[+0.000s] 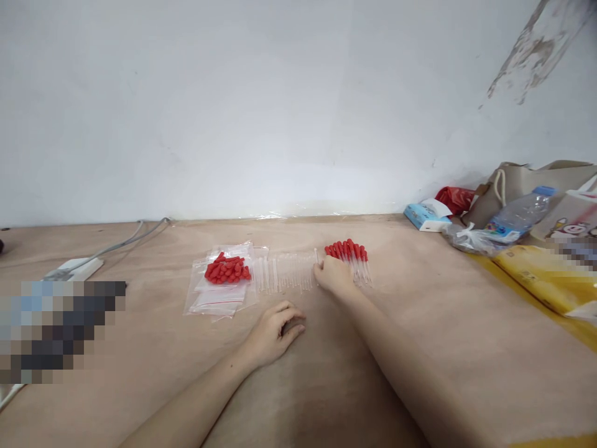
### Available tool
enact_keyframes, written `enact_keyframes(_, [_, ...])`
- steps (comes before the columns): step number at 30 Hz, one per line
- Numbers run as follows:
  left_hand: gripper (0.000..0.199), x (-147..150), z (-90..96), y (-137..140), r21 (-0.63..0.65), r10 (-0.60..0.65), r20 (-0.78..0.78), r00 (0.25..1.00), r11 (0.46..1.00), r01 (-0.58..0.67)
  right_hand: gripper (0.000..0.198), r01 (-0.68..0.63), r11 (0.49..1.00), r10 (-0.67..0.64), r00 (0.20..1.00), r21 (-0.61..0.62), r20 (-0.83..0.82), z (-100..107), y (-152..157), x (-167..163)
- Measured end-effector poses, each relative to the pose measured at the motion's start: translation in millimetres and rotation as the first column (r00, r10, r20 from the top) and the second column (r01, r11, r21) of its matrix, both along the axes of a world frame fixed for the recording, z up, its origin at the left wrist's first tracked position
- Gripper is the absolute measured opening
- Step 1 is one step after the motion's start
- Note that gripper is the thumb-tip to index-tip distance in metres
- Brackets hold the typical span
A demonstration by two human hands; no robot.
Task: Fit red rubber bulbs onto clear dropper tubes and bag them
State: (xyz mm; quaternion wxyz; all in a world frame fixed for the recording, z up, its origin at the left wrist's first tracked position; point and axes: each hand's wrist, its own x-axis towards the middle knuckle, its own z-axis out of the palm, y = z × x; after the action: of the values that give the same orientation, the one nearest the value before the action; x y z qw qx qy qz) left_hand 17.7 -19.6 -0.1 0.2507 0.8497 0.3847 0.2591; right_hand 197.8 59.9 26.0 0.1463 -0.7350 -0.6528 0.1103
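While the left hand rests low on the brown-covered table, its fingers loosely bent and its thumb parted from them, the right hand reaches farther forward to the right end of a row of clear thin tubes. The two hands are well apart. At the right hand's fingertips a slim clear tube shows, but whether finger and thumb are closed on it I cannot tell. The clear tubes lie side by side in the middle of the table, pointing toward the wall. Just beyond and to the right of the right hand lies a cluster of red-topped tubes, their red ends toward the wall, partly hidden by the hand. To the left of the row, a heap of loose red caps sits on overlapping clear zip bags. Near the wall at right are a blue tissue pack and a tilted plastic bottle, with a yellow packet nearer the person. A white power strip lies at far left.
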Motion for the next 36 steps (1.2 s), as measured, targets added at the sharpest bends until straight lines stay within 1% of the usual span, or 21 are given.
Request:
enact_keyframes(3, [0.018, 2.3, -0.8, -3.2, -0.005, 0.002, -0.015, 1.0, 1.0, -0.002, 0.027, -0.102, 0.988, 0.102, 0.995, 0.112, 0.007, -7.4, -25.8, 12.1])
enact_keyframes(4, [0.018, 3.4, -0.1, -4.5, -0.004, 0.006, -0.016, 1.0, 1.0, -0.006, 0.026, -0.2, 0.96, 0.201, 0.979, 0.194, 0.019, -11.7, -34.6, 17.9])
enact_keyframes(5, [0.018, 4.1, 1.4, -5.0, 0.004, 0.02, -0.012, 1.0, 1.0, -0.02, 0.023, -0.315, 0.909, 0.315, 0.948, 0.274, 0.044, -16.7, -42.9, 24.0])
enact_keyframes(6, [0.018, 3.7, 4.1, -4.2, 0.021, 0.047, -0.002, 0.999, 0.999, -0.047, 0.021, -0.405, 0.844, 0.403, 0.911, 0.352, 0.082, -21.8, -50.4, 30.0])
enact_keyframes(8, [0.016, -2.7, 14.0, 3.9, 0.083, 0.162, 0.038, 0.986, 0.983, -0.165, 0.02, -0.536, 0.708, 0.529, 0.834, 0.46, 0.159, -31.2, -62.2, 40.1])
enact_keyframes(9, [0.015, -9.7, 21.1, 12.1, 0.12, 0.248, 0.064, 0.967, 0.96, -0.254, 0.02, -0.566, 0.659, 0.558, 0.809, 0.495, 0.182, -34.8, -66.4, 43.6])
enact_keyframes(10, [0.016, -19.6, 29.4, 23.1, 0.155, 0.355, 0.086, 0.931, 0.918, -0.365, 0.02, -0.578, 0.627, 0.575, 0.796, 0.522, 0.19, -37.5, -69.5, 46.1])
enact_keyframes(11, [0.017, -32.1, 38.5, 36.7, 0.177, 0.479, 0.102, 0.872, 0.854, -0.49, 0.021, -0.577, 0.611, 0.582, 0.791, 0.542, 0.187, -39.4, -71.5, 47.5])
enact_keyframes(12, [0.018, -46.5, 47.7, 52.3, 0.185, 0.588, 0.089, 0.804, 0.783, -0.593, 0.022, -0.571, 0.606, 0.586, 0.791, 0.553, 0.175, -40.5, -72.6, 48.0])
enact_keyframes(13, [0.018, -62.1, 56.5, 68.9, 0.179, 0.698, 0.038, 0.715, 0.699, -0.692, 0.022, -0.566, 0.607, 0.59, 0.791, 0.558, 0.161, -41.2, -73.0, 48.0])
enact_keyframes(14, [0.02, -77.9, 64.2, 85.7, 0.169, 0.784, -0.058, 0.618, 0.618, -0.768, 0.023, -0.564, 0.608, 0.596, 0.789, 0.559, 0.147, -41.6, -72.9, 47.6])
enact_keyframes(15, [0.022, -92.8, 70.4, 101.7, 0.149, 0.829, -0.178, 0.53, 0.555, -0.818, 0.023, -0.566, 0.611, 0.605, 0.785, 0.554, 0.134, -41.8, -72.4, 47.1])
enact_keyframes(16, [0.022, -105.9, 74.8, 116.2, 0.131, 0.837, -0.239, 0.492, 0.53, -0.838, 0.024, -0.57, 0.615, 0.614, 0.78, 0.545, 0.124, -42.1, -71.7, 46.7])
enact_keyframes(18, [0.021, -124.8, 78.2, 139.1, 0.086, 0.815, -0.345, 0.465, 0.521, -0.849, 0.024, -0.57, 0.629, 0.619, 0.779, 0.528, 0.103, -42.9, -70.4, 46.4])
enact_keyframes(20, [0.022, -133.3, 76.2, 154.0, 0.037, 0.772, -0.433, 0.466, 0.531, -0.846, 0.024, -0.561, 0.642, 0.616, 0.783, 0.523, 0.084, -44.0, -69.5, 46.8])
enact_keyframes(23, [0.023, -132.4, 69.0, 166.4, -0.005, 0.715, -0.534, 0.452, 0.532, -0.847, 0.024, -0.557, 0.643, 0.618, 0.783, 0.526, 0.075, -45.8, -68.7, 47.8])
enact_keyframes(26, [0.023, -126.1, 62.3, 173.4, -0.015, 0.688, -0.593, 0.42, 0.512, -0.859, 0.024, -0.56, 0.643, 0.618, 0.783, 0.523, 0.079, -47.2, -68.3, 48.6])
enact_keyframes(29, [0.019, -121.9, 59.4, 177.0, -0.013, 0.684, -0.613, 0.395, 0.492, -0.871, 0.024, -0.557, 0.646, 0.616, 0.784, 0.521, 0.075, -46.9, -68.5, 48.6])
enact_keyframes(32, [0.015, -122.5, 64.4, 175.2, 0.005, 0.703, -0.596, 0.388, 0.486, -0.874, 0.024, -0.556, 0.646, 0.618, 0.783, 0.523, 0.068, -44.3, -69.3, 47.8])
enact_keyframes(34, [0.013, -123.6, 72.0, 169.1, 0.047, 0.737, -0.555, 0.386, 0.491, -0.87, 0.023, -0.555, 0.644, 0.623, 0.78, 0.527, 0.061, -41.9, -70.0, 47.1])
enact_keyframes(36, [0.017, -121.0, 79.1, 156.7, 0.126, 0.791, -0.484, 0.376, 0.488, -0.864, 0.022, -0.55, 0.644, 0.624, 0.779, 0.532, 0.05, -39.9, -70.8, 46.7])
